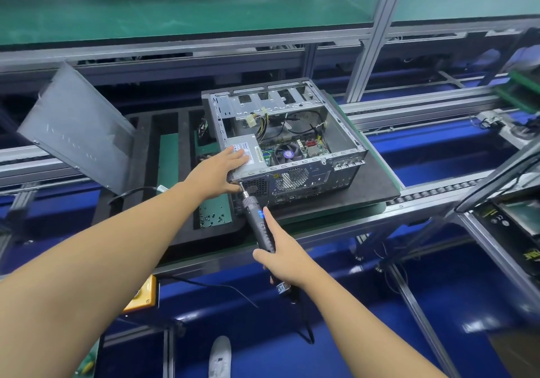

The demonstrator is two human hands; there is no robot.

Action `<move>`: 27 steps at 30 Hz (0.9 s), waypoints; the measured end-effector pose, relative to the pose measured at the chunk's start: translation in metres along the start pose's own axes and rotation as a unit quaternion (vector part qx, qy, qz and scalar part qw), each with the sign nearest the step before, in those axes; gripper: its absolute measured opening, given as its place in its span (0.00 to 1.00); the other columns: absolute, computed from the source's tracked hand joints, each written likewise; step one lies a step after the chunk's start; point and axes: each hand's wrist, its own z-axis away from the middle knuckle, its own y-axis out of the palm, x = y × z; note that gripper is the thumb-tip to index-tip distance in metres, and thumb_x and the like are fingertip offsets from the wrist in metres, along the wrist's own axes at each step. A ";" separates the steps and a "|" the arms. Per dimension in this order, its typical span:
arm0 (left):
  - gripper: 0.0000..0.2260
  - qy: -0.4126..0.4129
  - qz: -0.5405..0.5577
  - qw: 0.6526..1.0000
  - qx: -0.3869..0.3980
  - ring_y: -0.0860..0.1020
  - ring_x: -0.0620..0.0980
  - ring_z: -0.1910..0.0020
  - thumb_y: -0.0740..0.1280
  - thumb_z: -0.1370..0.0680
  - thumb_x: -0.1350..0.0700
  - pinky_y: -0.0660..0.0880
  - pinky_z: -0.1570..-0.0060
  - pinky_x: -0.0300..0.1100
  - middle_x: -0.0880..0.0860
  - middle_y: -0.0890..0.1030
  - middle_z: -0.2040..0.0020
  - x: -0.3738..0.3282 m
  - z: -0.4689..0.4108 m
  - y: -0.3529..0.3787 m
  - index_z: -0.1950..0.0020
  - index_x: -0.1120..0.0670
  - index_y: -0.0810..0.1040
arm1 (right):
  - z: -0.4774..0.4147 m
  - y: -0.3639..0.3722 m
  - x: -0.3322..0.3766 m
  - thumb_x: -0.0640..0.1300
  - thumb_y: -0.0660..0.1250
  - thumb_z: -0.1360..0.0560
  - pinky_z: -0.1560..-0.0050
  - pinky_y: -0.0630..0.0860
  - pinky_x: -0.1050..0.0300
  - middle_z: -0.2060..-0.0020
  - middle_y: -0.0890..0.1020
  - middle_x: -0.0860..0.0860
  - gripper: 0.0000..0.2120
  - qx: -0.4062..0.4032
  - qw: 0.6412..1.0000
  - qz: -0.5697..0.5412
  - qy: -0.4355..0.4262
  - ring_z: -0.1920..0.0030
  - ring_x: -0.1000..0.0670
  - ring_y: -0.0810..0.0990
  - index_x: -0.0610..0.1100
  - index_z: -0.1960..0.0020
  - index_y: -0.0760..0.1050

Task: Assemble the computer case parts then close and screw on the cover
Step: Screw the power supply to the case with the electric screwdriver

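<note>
So the computer case (306,173) is lying on its side, open face up, with the board and fan showing. The power supply (245,144) sits in its near-left corner. The grey cover (76,129) leans tilted, well off to the left. The electric screwdriver (257,217) has its bit on the case's rear corner.

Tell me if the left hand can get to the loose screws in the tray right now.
Probably yes. The left hand lies flat on the power supply, holding nothing, and the screws sit uncovered in the tray near its wrist. The screwdriver in the right hand is off to one side.
</note>
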 end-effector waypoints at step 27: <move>0.43 0.003 0.013 1.000 0.004 0.50 0.46 0.20 0.75 0.29 0.42 0.63 0.26 0.54 0.44 0.56 0.20 0.005 -0.002 0.002 0.20 0.45 0.57 | -0.006 0.007 -0.004 0.50 0.69 0.25 0.65 0.79 0.53 0.68 0.81 0.47 0.43 0.039 0.970 -0.232 0.055 0.69 0.47 0.77 0.71 0.21 0.48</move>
